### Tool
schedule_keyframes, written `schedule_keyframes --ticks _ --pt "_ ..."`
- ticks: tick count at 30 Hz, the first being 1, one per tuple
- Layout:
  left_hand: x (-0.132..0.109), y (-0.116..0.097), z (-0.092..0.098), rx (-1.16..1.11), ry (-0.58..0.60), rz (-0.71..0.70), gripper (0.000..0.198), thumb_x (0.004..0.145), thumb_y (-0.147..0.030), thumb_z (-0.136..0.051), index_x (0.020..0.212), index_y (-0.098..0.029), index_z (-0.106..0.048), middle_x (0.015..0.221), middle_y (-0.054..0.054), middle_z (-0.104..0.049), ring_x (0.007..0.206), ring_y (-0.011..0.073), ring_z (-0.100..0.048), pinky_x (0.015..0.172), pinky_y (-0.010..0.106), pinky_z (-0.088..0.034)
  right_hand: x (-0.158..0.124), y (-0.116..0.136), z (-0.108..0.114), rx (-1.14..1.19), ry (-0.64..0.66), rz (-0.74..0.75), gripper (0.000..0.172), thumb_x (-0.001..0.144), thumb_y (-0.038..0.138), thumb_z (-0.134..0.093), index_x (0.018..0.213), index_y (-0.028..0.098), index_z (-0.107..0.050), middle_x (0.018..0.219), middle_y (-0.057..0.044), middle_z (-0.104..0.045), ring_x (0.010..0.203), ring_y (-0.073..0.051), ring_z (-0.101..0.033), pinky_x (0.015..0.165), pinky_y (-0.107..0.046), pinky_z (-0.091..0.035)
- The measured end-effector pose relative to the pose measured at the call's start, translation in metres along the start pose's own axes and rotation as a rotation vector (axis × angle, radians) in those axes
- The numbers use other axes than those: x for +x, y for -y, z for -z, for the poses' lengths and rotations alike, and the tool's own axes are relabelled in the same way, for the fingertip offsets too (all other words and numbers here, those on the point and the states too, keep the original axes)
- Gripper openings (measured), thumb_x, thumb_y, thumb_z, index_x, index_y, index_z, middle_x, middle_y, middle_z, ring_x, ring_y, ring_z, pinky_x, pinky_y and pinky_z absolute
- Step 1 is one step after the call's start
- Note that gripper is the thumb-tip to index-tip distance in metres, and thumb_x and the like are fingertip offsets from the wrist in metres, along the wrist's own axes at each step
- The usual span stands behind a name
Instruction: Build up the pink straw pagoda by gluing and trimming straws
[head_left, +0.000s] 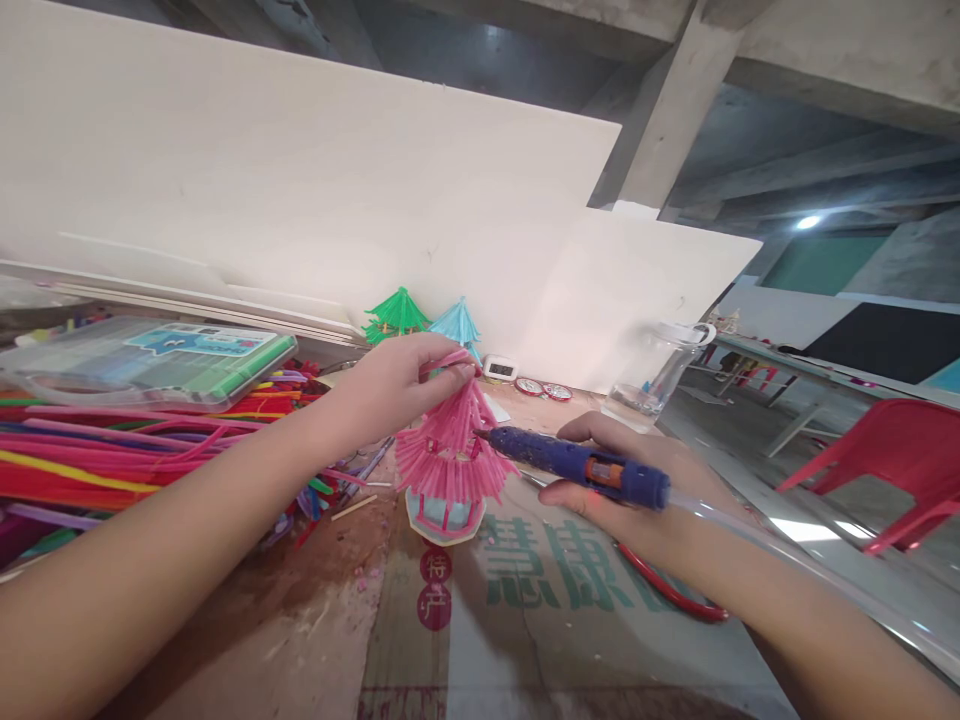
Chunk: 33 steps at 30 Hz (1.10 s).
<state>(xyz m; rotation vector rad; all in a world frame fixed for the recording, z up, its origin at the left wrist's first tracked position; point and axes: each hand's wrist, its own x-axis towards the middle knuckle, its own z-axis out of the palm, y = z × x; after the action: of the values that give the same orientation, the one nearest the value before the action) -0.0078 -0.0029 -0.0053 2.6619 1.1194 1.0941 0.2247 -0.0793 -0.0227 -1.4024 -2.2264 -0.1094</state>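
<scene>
A pink pipe-cleaner pavilion (454, 470) with two tiers of roof stands upright on a small pale base (444, 520) in the middle of the table. My left hand (401, 385) pinches the top of its upper roof between thumb and fingers. From the right, my right hand (637, 480) grips a blue hot glue gun (577, 462) shaped like a pen, with a clear glue stick (750, 520) trailing out of its back. Its dark tip points at the gap between the two roof tiers; whether it touches there I cannot tell.
Bundles of coloured pipe cleaners (112, 460) and a clear plastic case (165, 360) lie at left. Behind stand a green model roof (399, 312), a blue one (459, 322), a small digital clock (500, 368) and a clear jug (656, 375). A printed cardboard sheet (540, 640) covers the front.
</scene>
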Motion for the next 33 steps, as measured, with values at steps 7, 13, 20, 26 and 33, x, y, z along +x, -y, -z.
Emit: schedule_keyframes --ticks 7,13,20,26,33 --pt "0.0004 0.0020 -0.0008 0.027 0.002 0.005 0.032 0.089 -0.039 -0.041 0.080 -0.017 -0.062 0.066 0.000 -0.053 0.065 0.0141 -0.049 0.060 0.025 -0.035 -0.0006 0.0003 -0.0012 -0.047 -0.015 0.010 0.027 0.077 0.052 -0.061 0.087 0.026 -0.060 0.072 0.000 -0.068 0.064 -0.019 -0.063 0.052 -0.024 -0.039" --pt "0.0003 0.0007 0.0000 0.003 0.000 -0.009 0.032 0.089 -0.038 -0.041 0.078 -0.017 -0.062 0.067 -0.001 -0.054 0.065 0.0136 -0.047 0.060 0.024 -0.034 -0.0002 0.0020 -0.0010 -0.023 -0.016 0.000 0.027 0.078 0.052 -0.061 0.087 0.027 -0.059 0.070 0.002 -0.067 0.061 -0.017 -0.062 0.052 -0.024 -0.040" --pt "0.0008 0.0010 0.0001 0.011 0.012 0.001 0.032 0.089 -0.039 -0.040 0.080 -0.018 -0.062 0.067 0.000 -0.054 0.066 0.0143 -0.048 0.060 0.024 -0.034 -0.0034 0.0085 0.0040 -0.079 -0.024 0.072 0.023 0.080 0.050 -0.057 0.084 0.027 -0.058 0.071 0.000 -0.068 0.065 -0.019 -0.063 0.054 -0.026 -0.040" --pt "0.0008 0.0016 -0.0005 -0.004 0.003 -0.015 0.031 0.088 -0.038 -0.041 0.077 -0.017 -0.061 0.068 -0.001 -0.056 0.065 0.0139 -0.048 0.060 0.024 -0.033 -0.0048 0.0045 0.0047 -0.114 -0.026 0.074 0.024 0.080 0.050 -0.058 0.084 0.026 -0.057 0.067 0.002 -0.067 0.058 -0.017 -0.061 0.050 -0.024 -0.037" --pt "0.0011 0.0031 -0.0018 0.040 -0.016 -0.019 0.031 0.089 -0.038 -0.041 0.076 -0.017 -0.061 0.064 -0.001 -0.050 0.064 0.0142 -0.048 0.059 0.025 -0.033 -0.0028 0.0023 0.0043 -0.082 -0.008 0.075 0.030 0.080 0.055 -0.056 0.084 0.025 -0.058 0.065 0.002 -0.066 0.056 -0.016 -0.060 0.050 -0.023 -0.037"
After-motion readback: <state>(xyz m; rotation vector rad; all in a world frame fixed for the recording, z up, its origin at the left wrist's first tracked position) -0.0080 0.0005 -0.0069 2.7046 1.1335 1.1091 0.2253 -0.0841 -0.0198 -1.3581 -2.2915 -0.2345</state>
